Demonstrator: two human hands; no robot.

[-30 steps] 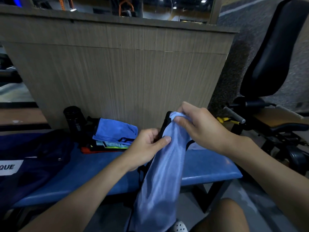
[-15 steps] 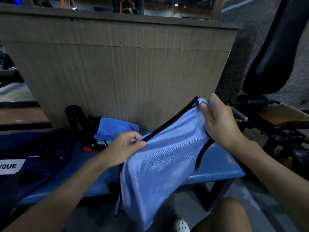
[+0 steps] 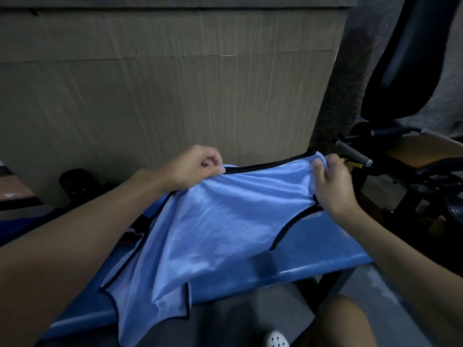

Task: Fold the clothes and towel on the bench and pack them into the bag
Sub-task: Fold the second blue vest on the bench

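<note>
The person holds a light blue shirt (image 3: 220, 221) with black trim by its upper edge, one hand at each end. The left hand (image 3: 198, 166) is at the left end of this edge; its fingers (image 3: 213, 159) are curled and pressed together, and they pinch the black trim against the thumb. The right hand (image 3: 333, 186) is at the right corner; the thumb lies on top of the cloth and the other fingers are curled under it, so this corner is pinched too. The edge between the two hands is stretched almost straight.

The shirt hangs from the hands and spreads over the blue table (image 3: 313, 249). Its lower part lies on the table surface, and the lowest corners hang over the front edge toward the person. A black bottle (image 3: 75, 181) stands at the back left of the table, beside the left forearm. Behind the table there is a wood-pattern wall panel (image 3: 175, 83). To the right stands an exercise machine (image 3: 413, 58) with a black back pad.
</note>
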